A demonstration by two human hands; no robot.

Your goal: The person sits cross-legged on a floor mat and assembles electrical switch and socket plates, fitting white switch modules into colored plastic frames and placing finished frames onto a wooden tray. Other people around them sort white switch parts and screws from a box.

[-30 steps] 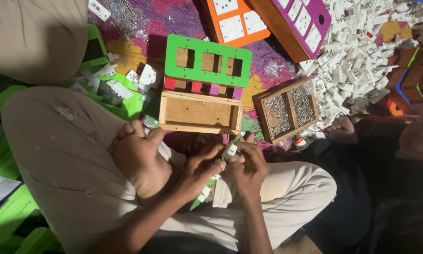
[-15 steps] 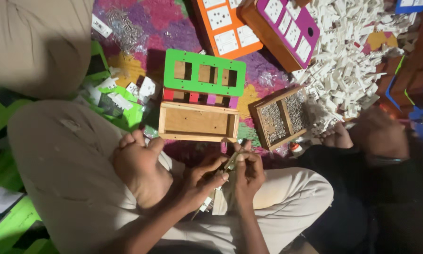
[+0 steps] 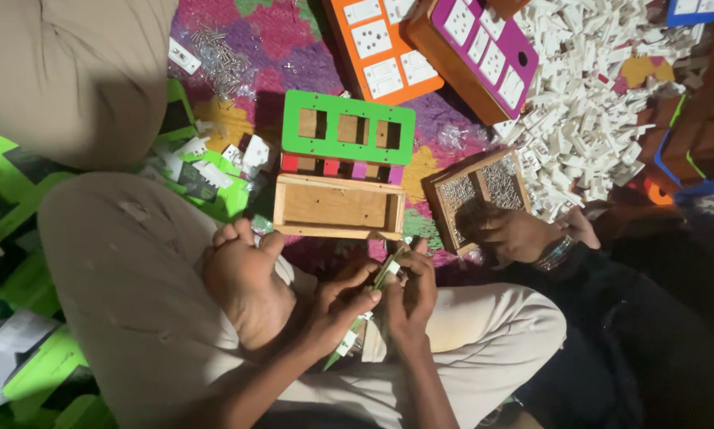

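Person sits cross-legged on floor, bare foot (image 3: 245,286) turned sole-up in lap. Both hands meet at frame centre-low, over the lap. L hand (image 3: 337,306) and R hand (image 3: 411,294) together hold a narrow green strip w/ white switch pieces (image 3: 373,302), edge-on to camera, running from approx 1 o'clock down to 7 o'clock between the palms. L grip: fingers curled narrow around strip's lower part, thumb on top. R grip: fingers pinched close on upper end; exact contact pts partly hidden. Strip sits just below the open wooden box (image 3: 339,206), not touching it. At 12 o'clock of box: green frame w/ three square cut-outs (image 3: 349,127), propped on coloured blocks. At 3 o'clock of box: small wooden tray of screws (image 3: 484,191), two compartments; a second person's hand (image 3: 516,234) w/ bangle rests on its lower end. Upper right, approx 1–2 o'clock: big heap of white switch parts (image 3: 603,103). Top centre: orange panel (image 3: 381,48) and purple panel (image 3: 484,44), both fitted w/ white sockets. Loose screws (image 3: 222,59) at 11 o'clock on the multicolour mat (image 3: 281,32). Green offcuts and white bits (image 3: 206,171) at 9 o'clock of box.
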